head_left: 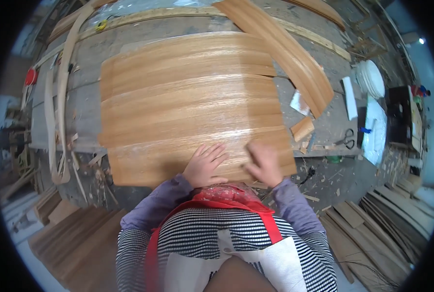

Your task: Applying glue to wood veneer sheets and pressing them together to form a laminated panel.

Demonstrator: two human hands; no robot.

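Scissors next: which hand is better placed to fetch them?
Right, most likely: the right hand is nearer the scissors, which lie on the bench beyond the right edge of the wood sheet. The left hand lies spread on the sheet, farther away.

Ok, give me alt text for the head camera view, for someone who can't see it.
A person's left hand lies spread on a broad wood-veneer sheet, with the blurred right hand over its near part. A long veneer strip slants past its far right corner; dark-handled scissors lie toward the workbench's right.
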